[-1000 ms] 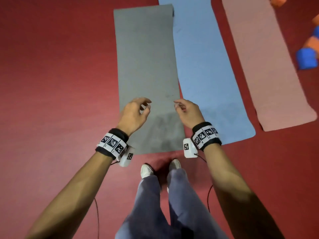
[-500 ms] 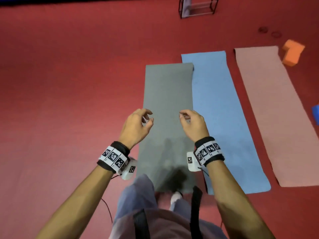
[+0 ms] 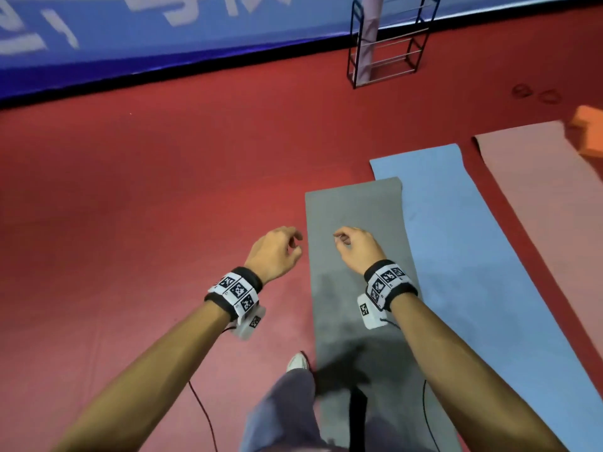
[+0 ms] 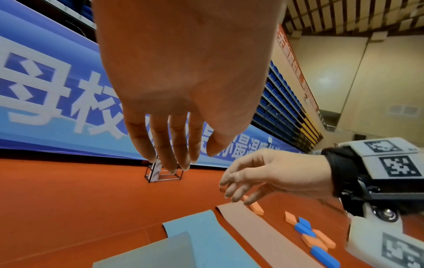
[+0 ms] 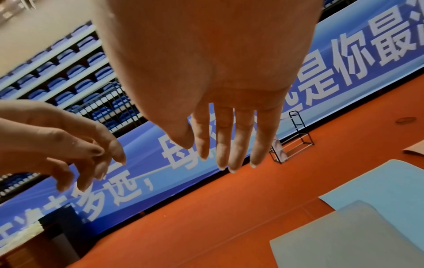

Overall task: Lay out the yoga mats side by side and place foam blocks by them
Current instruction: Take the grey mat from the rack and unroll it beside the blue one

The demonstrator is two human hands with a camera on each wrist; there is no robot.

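1. The grey mat (image 3: 359,256) lies flat on the red floor (image 3: 146,223), running from your feet toward 12 o'clock; its right edge overlaps the blue mat (image 3: 456,256).
2. The blue mat sits at 1 o'clock, and the pink mat (image 3: 548,197) lies beyond it at 2 o'clock, with a strip of floor between the two.
3. An orange block (image 3: 587,132) sits at the far right corner of the pink mat; in the left wrist view, orange and blue blocks (image 4: 314,235) cluster on the floor just past that mat.
4. Your left hand (image 3: 277,252) hangs above the floor just left of the grey mat, fingers loosely curled, holding nothing.
5. Your right hand (image 3: 357,247) hangs over the grey mat, fingers relaxed and empty; the two hands are apart, neither touching the mat.
6. One shoe (image 3: 297,362) shows at 6 o'clock beside the grey mat's left edge.
7. At 12 o'clock a wire rack (image 3: 388,44) stands near the blue banner (image 3: 163,34), with a rolled pale mat (image 3: 368,37) upright in it.
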